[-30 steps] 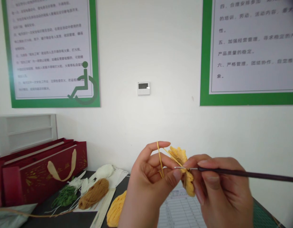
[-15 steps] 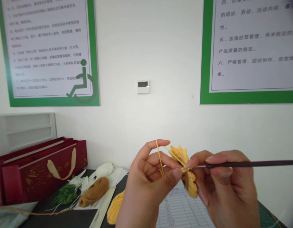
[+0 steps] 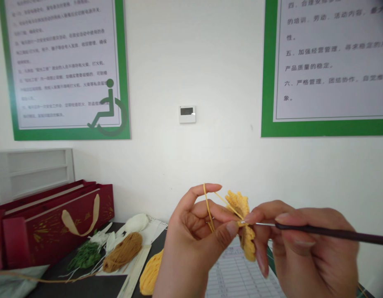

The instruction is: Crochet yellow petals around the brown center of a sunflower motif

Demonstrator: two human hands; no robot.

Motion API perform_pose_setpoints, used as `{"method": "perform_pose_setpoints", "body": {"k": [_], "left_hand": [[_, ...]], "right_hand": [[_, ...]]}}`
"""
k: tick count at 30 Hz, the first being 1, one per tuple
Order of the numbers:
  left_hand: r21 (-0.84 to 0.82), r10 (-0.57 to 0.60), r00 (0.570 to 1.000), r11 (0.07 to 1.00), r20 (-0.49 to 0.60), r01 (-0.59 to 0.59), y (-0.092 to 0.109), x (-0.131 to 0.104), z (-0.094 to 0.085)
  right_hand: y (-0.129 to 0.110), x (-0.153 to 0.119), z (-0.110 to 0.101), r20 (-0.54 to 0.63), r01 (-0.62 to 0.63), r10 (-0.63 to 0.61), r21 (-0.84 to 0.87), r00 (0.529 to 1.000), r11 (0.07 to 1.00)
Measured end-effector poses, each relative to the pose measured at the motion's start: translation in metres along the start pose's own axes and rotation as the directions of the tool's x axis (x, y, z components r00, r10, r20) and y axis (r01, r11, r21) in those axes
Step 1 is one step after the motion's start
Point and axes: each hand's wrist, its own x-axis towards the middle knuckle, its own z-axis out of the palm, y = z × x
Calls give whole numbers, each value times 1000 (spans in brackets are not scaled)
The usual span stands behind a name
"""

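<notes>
Between thumb and fingers, my left hand (image 3: 194,236) pinches a yellow crochet piece (image 3: 239,203) with a ruffled edge and a brownish middle. Yellow yarn loops over the raised left index finger and runs down to the piece. My right hand (image 3: 315,244) grips a crochet hook (image 3: 331,232) with a dark handle, its thin metal shaft pointing left. The hook's tip is at the stitches beside my left thumb. Right fingertips are close to the piece; whether they touch it I cannot tell.
A yellow yarn skein (image 3: 150,273), a brown skein (image 3: 123,251), green yarn (image 3: 85,255) and white yarn (image 3: 137,222) lie on the dark table. Red gift bags (image 3: 61,223) stand at left. A printed sheet (image 3: 238,273) lies beneath my hands. Green-framed posters hang on the wall.
My right hand has shifted right and slightly down, with the hook's handle now sloping down to the right. The crochet piece has turned a little; my left hand stays nearly still.
</notes>
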Motion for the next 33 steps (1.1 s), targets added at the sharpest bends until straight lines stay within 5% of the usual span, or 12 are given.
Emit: {"method": "perform_pose_setpoints", "body": {"k": [7,14,18,25,33], "left_hand": [[1,-2,1000,1000,4,2,1,0,0],[29,-45,999,999,-13,45,1,-1,-3],[6,-91,996,996,-13,91,1,1,-3],[-64,-90,996,994,-22,88,1,1,-1],[-74,-82,997,994,8,82,-1,3,-4]], "right_hand": [[-4,-3,1,-14,137,-140,-153,990,979],[-4,-14,-19,82,241,-229,-443,970,864],[-4,-8,-21,183,322,-266,-459,946,828],[5,-10,-15,190,411,-365,-401,911,819],[15,-17,2,-21,360,-393,-357,919,862]]}}
